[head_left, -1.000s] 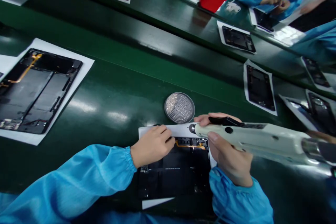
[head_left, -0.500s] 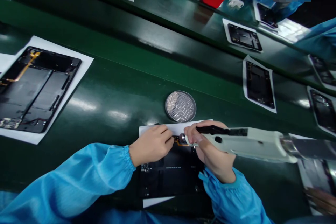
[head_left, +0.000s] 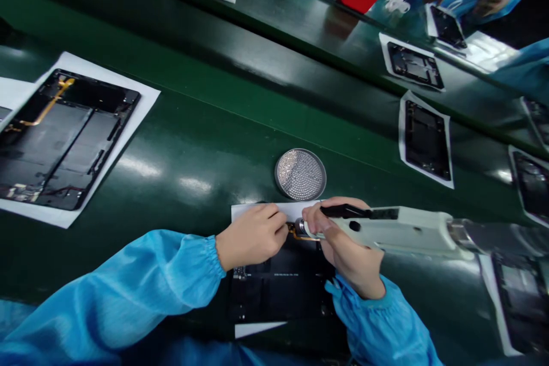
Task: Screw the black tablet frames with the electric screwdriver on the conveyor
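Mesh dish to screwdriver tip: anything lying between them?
Head view: only a strip of the white sheet under the open tablet lies between the mesh dish and the tip of the electric screwdriver in the right hand.

We see our right hand point(head_left: 349, 251) wrapped around a white electric screwdriver point(head_left: 398, 230). Its tip is down on the top edge of an open tablet point(head_left: 283, 286), beside an orange flex cable point(head_left: 293, 233). Our left hand point(head_left: 253, 235) rests curled on that same edge, fingertips just beside the tip; whether they pinch anything we cannot tell. A round screw dish point(head_left: 300, 174) sits just beyond on the green bench point(head_left: 206, 143).
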Tool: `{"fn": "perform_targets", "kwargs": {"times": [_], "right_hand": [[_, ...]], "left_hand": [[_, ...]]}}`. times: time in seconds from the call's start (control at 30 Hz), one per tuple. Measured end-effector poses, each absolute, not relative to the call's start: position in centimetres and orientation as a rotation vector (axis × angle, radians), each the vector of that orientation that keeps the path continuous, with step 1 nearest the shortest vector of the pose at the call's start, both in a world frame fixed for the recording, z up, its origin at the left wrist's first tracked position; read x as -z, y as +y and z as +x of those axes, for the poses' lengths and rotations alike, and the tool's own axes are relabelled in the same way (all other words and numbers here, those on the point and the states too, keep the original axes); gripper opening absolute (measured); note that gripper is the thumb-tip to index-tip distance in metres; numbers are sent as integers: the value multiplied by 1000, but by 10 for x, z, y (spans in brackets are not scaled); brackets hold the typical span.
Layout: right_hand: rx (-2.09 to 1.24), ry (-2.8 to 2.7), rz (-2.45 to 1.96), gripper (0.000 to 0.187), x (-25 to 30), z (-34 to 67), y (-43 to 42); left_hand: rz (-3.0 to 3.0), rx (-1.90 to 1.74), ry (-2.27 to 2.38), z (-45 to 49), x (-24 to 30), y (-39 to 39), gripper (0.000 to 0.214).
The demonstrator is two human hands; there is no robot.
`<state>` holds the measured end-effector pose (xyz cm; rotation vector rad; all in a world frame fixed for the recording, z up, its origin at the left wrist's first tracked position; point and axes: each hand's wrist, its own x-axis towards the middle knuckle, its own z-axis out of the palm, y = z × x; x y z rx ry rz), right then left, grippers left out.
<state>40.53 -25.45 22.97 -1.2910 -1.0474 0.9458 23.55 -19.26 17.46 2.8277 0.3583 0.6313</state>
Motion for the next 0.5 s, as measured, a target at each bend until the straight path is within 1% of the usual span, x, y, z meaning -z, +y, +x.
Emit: {"fn": "perform_targets", "kwargs": {"times": [0.3, 0.5], "right_hand": [[-959, -1042, -1248, 18, -226, 402, -253], [-944, -1064, -1242, 18, -222, 401, -255]], "left_hand": [[2812, -612, 357, 235, -174, -193, 26], [2761, -596, 511, 234, -181, -208, 22]]}}
